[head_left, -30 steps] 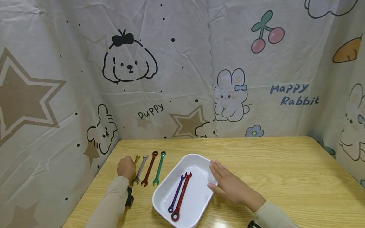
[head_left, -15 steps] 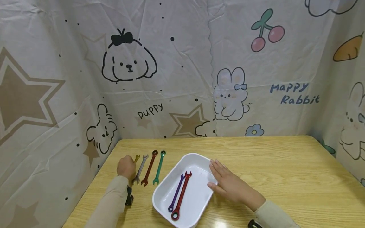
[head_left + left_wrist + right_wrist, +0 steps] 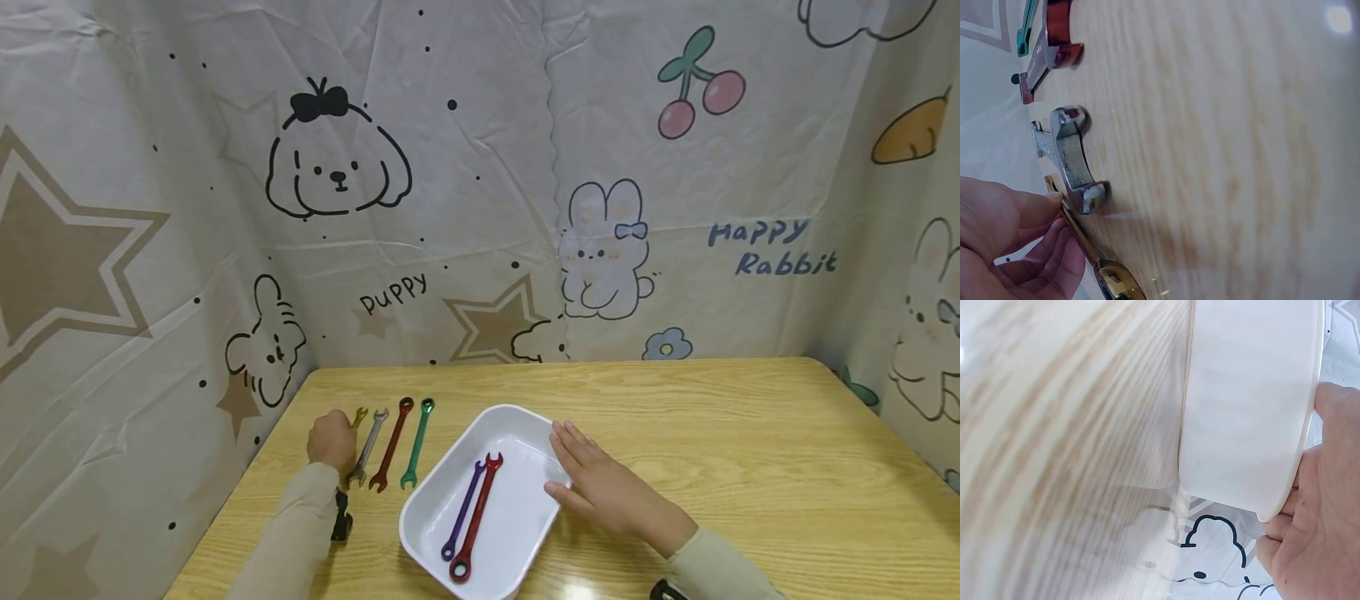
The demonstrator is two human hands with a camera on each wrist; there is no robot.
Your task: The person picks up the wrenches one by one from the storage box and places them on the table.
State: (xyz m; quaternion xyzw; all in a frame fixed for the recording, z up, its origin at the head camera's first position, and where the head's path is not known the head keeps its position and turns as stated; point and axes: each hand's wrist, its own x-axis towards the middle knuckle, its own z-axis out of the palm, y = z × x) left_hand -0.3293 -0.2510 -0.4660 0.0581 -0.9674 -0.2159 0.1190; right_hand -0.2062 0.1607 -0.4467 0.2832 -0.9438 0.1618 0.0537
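At the left end of a row of wrenches on the table, my left hand (image 3: 332, 442) pinches a gold wrench (image 3: 1119, 282) between thumb and fingers. The fist hides most of this wrench in the head view. Beside it lie a silver wrench (image 3: 368, 448), a dark red wrench (image 3: 392, 446) and a green wrench (image 3: 417, 442). My right hand (image 3: 611, 492) rests on the right rim of a white tray (image 3: 525, 533), fingers straight. Inside the tray, a purple wrench (image 3: 464, 510) and a longer red wrench (image 3: 477, 517) lie side by side.
The wooden table (image 3: 750, 450) extends to the right of the tray. A printed cloth (image 3: 480, 167) hangs behind the table and along both sides, close to its left edge.
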